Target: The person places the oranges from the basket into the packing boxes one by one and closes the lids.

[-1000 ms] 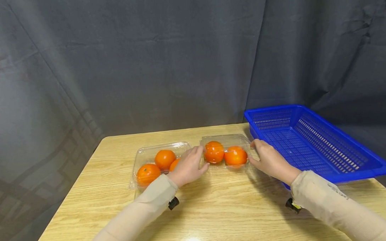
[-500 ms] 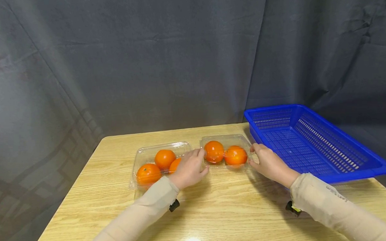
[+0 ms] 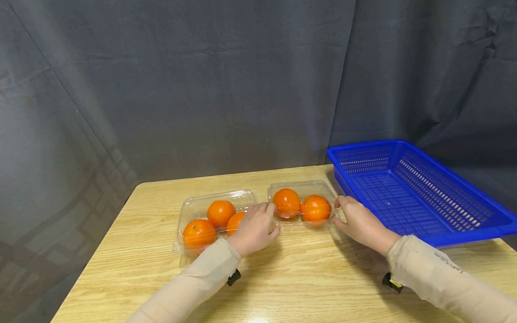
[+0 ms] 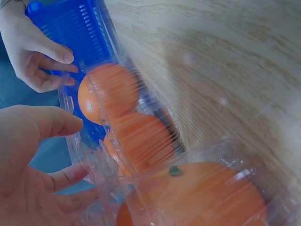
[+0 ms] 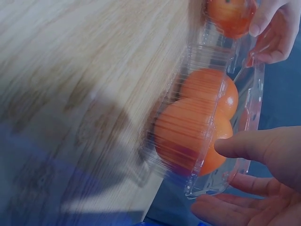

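Observation:
Two clear plastic clamshell boxes with oranges stand on the table in the head view. The right-hand box (image 3: 313,186) holds two oranges, one orange (image 3: 286,203) beside another orange (image 3: 315,208). My left hand (image 3: 256,228) is at this box's left end, partly over the other box (image 3: 192,207), where three oranges show. At the opposite end is my right hand (image 3: 362,223), fingertips near the rim. In the right wrist view, the thumb and fingers of my right hand (image 5: 263,174) are spread apart around the box corner. The left hand (image 4: 37,155) likewise has its thumb apart from its fingers.
A blue plastic basket (image 3: 435,234) with slotted walls stands at the right of the wooden table (image 3: 305,286), close to the right-hand box. A dark grey curtain (image 3: 244,85) hangs behind the table.
My right fingertips have moved slightly down along the box end. The left fingertips have drawn back a little toward me. Both boxes and the basket stay in place.

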The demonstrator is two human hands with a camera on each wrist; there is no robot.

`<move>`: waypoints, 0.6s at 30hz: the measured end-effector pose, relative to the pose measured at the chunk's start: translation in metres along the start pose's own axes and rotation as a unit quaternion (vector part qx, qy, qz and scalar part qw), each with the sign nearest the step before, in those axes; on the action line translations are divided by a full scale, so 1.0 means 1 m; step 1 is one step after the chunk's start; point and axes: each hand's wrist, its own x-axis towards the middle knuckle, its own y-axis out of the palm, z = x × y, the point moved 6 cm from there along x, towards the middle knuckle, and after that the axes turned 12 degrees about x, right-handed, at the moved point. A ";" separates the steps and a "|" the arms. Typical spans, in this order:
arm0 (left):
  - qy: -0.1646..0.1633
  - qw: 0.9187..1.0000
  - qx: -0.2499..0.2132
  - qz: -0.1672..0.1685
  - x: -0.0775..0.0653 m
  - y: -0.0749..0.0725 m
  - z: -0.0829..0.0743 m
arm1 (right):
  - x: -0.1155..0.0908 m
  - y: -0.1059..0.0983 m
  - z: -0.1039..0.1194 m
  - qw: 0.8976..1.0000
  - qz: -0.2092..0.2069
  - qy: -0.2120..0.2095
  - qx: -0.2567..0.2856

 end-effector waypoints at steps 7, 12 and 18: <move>0.003 1.000 0.017 -0.005 -0.001 0.002 -0.002 | -0.002 0.004 0.000 1.000 0.002 0.005 -0.004; 0.002 1.000 0.026 0.001 -0.001 0.004 -0.003 | -0.005 0.006 0.001 1.000 -0.002 -0.001 -0.011; 0.008 0.999 0.043 -0.015 -0.002 0.004 -0.005 | -0.007 0.008 -0.001 0.999 -0.019 -0.009 -0.024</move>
